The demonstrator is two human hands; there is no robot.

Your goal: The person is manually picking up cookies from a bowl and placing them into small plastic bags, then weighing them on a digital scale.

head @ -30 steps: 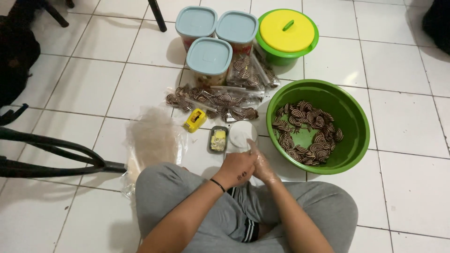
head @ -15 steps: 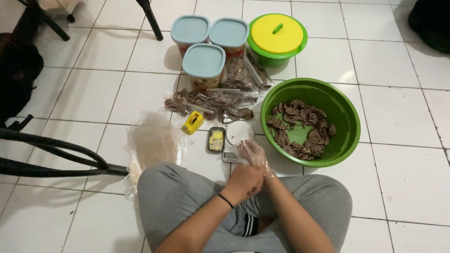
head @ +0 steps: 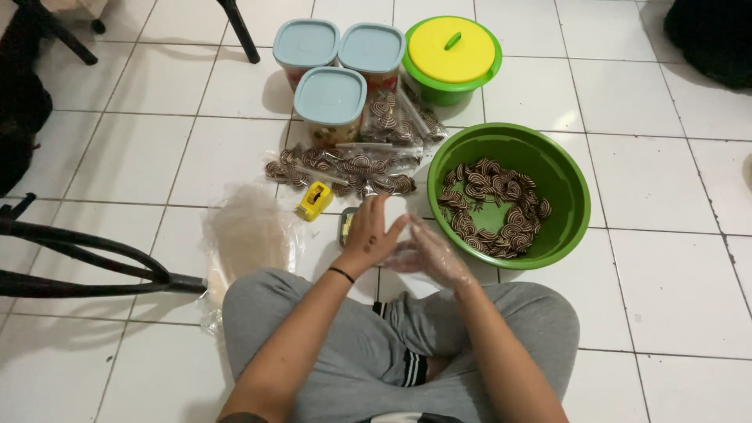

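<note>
I sit cross-legged on a white tiled floor. My left hand is bare with a black band at the wrist; its fingers are spread and its thumb touches my right hand. My right hand wears a thin clear plastic glove, fingers apart, holding nothing. Both hands hover just above my knees, left of a green bowl that holds several brown striped cookies. A small tray and a white object are partly hidden behind my left hand.
Clear bags of packed cookies lie ahead, with a yellow tape dispenser beside them. Three tubs with pale blue lids and a green pot with a yellow lid stand behind. A stack of plastic bags lies left; black chair legs are at far left.
My hands were pressed together low over my lap. They have come apart: the left hand rose forward with fingers spread, and the gloved right hand now sits beside it.
</note>
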